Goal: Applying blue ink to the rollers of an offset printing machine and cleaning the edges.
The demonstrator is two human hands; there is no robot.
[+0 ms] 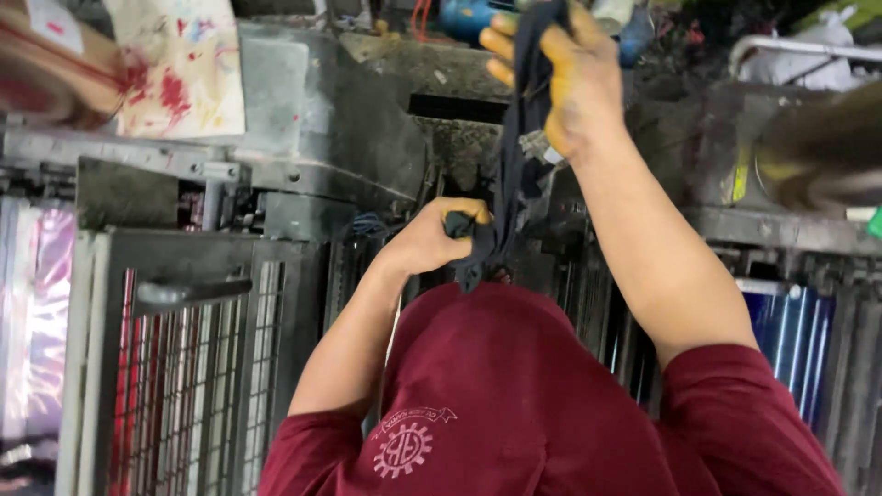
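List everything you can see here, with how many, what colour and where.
dark cloth: one, navy-black, stretched between both hands, centre
metal mesh guard: one, grey, lower left
paint-stained sheet: one, cream with red splashes, top left
grey machine housing: one, upper middle
blue panel: one, right side
maroon shirt: one, bottom centre
left hand: gripping the cloth's lower end
right hand: yellow-stained, gripping the cloth's upper end

Grey wire-mesh guard (pixel 184 367) lower left, paint-stained sheet (pixel 179 64) above it, grimy grey machine housing (pixel 340 119) centre, blue rollers (pixel 790 340) right.
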